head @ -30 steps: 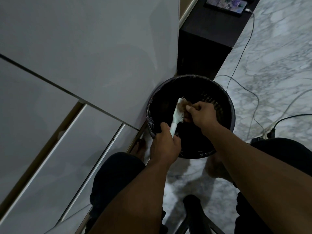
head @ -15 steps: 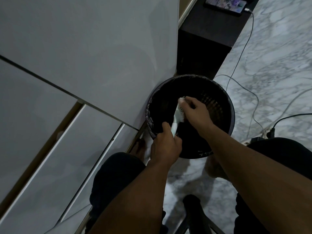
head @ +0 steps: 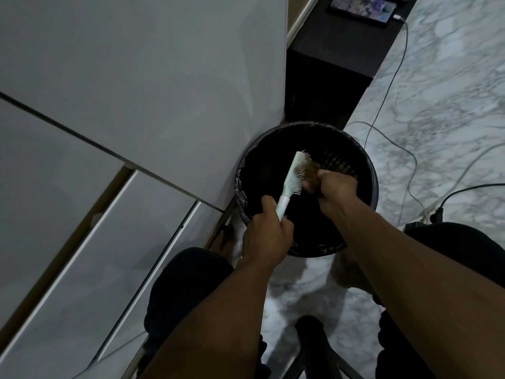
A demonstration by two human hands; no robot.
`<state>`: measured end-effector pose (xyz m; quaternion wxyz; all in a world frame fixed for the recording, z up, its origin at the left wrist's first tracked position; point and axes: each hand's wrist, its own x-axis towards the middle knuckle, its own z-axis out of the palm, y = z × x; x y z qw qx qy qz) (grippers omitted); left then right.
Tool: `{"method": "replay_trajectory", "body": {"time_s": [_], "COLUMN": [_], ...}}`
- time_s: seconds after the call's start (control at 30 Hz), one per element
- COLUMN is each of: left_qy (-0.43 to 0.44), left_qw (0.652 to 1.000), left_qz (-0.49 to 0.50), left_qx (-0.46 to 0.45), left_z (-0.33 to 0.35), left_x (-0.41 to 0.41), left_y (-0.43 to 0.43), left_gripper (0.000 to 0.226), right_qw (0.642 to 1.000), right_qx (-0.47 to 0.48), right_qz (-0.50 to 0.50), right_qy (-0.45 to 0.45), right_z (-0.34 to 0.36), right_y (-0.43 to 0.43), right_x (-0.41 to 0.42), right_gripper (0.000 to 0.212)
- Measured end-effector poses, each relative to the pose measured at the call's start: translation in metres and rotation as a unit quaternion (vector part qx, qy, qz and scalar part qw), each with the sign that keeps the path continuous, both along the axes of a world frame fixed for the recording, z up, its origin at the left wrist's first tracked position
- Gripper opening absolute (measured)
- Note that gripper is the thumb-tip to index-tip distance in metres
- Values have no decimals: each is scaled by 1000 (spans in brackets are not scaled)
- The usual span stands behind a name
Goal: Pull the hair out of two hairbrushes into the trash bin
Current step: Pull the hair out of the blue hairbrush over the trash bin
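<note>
A pale green hairbrush (head: 293,177) is held over the black trash bin (head: 372,187), its bristles facing right. My left hand (head: 266,232) grips the brush's white handle at the bin's near rim. My right hand (head: 334,187) pinches a brown clump of hair (head: 310,175) that still touches the bristles at the middle of the brush head. The bin has a dark liner, and its inside is too dark to tell what lies there. Only one hairbrush is in sight.
White cabinet doors (head: 123,132) rise at the left, close against the bin. A dark low bench (head: 336,58) with a phone (head: 363,5) on it stands behind. Cables (head: 393,140) and a plug (head: 437,212) lie on the marble floor at the right. My knees flank the bin.
My right hand went from the brush's tip back toward the right, drawing a clump of hair off the bristles. The left hand kept the brush almost still.
</note>
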<state>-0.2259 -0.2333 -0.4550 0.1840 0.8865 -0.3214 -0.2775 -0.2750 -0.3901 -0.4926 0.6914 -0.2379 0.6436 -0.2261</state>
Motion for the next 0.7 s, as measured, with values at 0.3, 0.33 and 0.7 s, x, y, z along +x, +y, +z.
{"method": "replay_trajectory", "body": {"time_s": [0.3, 0.33, 0.7], "left_qy": [-15, -13, 15], "left_qw": [999, 1000, 1000], "left_qz": [-30, -27, 16], "left_qx": [-5, -6, -15], "left_z": [0, 0, 1], "left_x": [-2, -2, -1], "left_y": [2, 2, 0], "left_gripper": [29, 28, 24], "right_qw": [952, 941, 998], "right_qx": [-192, -218, -47], "right_qz": [219, 229, 13], "right_qy": [89, 118, 43], "right_z": [2, 1, 8], "right_y": [7, 7, -3], "right_x": [5, 5, 3], "right_gripper": [55, 46, 11]}}
